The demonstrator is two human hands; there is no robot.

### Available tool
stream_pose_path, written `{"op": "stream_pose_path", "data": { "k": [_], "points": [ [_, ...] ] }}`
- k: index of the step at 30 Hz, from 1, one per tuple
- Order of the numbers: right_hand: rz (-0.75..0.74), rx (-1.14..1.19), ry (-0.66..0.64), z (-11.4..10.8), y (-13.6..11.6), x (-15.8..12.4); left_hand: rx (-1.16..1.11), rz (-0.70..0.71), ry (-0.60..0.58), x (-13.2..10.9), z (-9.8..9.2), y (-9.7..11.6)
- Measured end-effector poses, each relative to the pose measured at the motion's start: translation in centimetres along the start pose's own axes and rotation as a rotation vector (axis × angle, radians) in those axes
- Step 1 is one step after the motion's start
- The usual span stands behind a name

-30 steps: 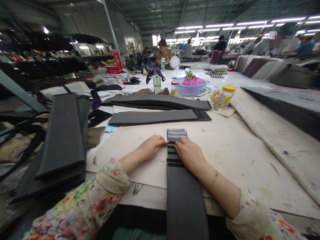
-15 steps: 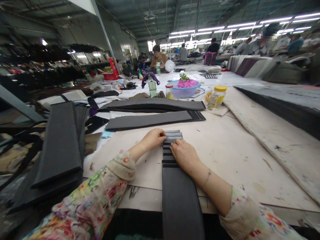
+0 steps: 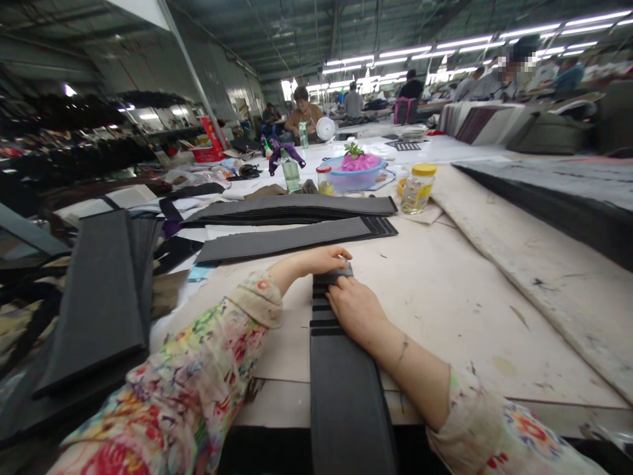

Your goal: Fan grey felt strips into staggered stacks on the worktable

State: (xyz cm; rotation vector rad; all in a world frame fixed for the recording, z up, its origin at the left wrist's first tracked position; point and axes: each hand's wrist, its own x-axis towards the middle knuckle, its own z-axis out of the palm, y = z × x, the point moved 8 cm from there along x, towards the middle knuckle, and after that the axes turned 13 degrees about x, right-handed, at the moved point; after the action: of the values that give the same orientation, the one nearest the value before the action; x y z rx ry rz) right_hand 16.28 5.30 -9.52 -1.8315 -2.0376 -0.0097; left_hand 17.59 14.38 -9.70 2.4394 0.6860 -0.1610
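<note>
Okay, left hand just swung from 10 o'clock over the 12 end of the dark strips lying up from 6, so right hand at 1 has company there, both bent, can't tell if either grips.

No text can be read.

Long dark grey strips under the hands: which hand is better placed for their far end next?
Probably the left hand: it reaches over the far end of the strips, while the right hand lies farther back.
</note>
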Motion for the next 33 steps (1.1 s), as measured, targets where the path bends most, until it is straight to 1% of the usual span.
{"op": "stream_pose_path", "data": {
  "k": [3,6,10,15,20,26,31,33],
  "points": [
    [0.006,0.003,-0.01,0.0,0.1,0.0,0.107,0.075,-0.026,1.3,0.8,0.9],
    [0.018,0.006,-0.024,0.0,0.1,0.0,0.27,0.083,0.005,1.8,1.0,0.6],
    [0.029,0.012,-0.052,0.0,0.0,-0.1,0.378,0.071,0.054,1.2,0.9,0.3],
    [0.045,0.019,-0.077,0.1,0.0,0.0,0.491,0.102,0.165,0.1,0.8,1.1],
    [0.051,0.026,-0.088,0.0,0.0,0.0,0.561,0.201,0.192,-0.6,1.3,1.8],
    [0.053,0.039,-0.083,0.1,0.0,0.1,0.668,0.329,0.172,-1.1,2.1,2.3],
    [0.046,0.041,-0.075,0.4,0.1,0.1,0.656,0.38,0.155,-1.2,2.6,2.4],
    [0.04,0.037,-0.069,0.3,0.1,0.0,0.626,0.386,0.171,-1.3,2.6,2.1]
  ]
}}
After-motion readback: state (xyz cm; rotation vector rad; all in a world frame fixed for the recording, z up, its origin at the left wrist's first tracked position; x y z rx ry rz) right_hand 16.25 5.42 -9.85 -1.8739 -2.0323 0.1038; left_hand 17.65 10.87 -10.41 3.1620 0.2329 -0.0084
